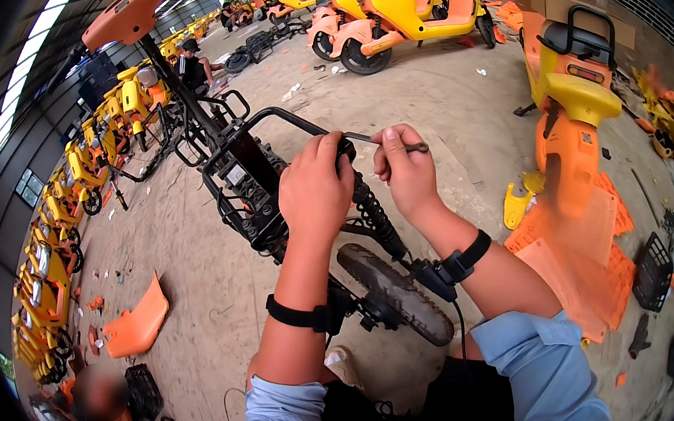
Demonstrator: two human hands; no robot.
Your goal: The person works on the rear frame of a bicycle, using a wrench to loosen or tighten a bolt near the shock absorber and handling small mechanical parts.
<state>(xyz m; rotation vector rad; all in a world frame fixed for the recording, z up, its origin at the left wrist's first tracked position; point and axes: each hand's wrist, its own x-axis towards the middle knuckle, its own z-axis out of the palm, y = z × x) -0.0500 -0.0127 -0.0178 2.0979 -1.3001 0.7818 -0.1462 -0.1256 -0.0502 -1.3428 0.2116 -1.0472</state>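
A stripped electric scooter stands before me, its black frame (282,116) bare above a rear wheel (387,296) with a worn tyre. My left hand (314,186) is wrapped over the rear end of the frame's black tube, and its fingertips are partly hidden. Close by on the right, my right hand (408,172) grips a dark metal wrench (417,148). One end of this tool sticks out past the fingers; its shaft reaches left to the frame end by my left hand. A coil shock absorber (372,211) slants down below both hands.
Loose orange panels (579,247) lie on the right floor, beside an orange and yellow scooter (576,103). Another orange panel (139,318) lies at left. Rows of yellow scooters (53,240) line the left wall. A person (192,65) sits farther back.
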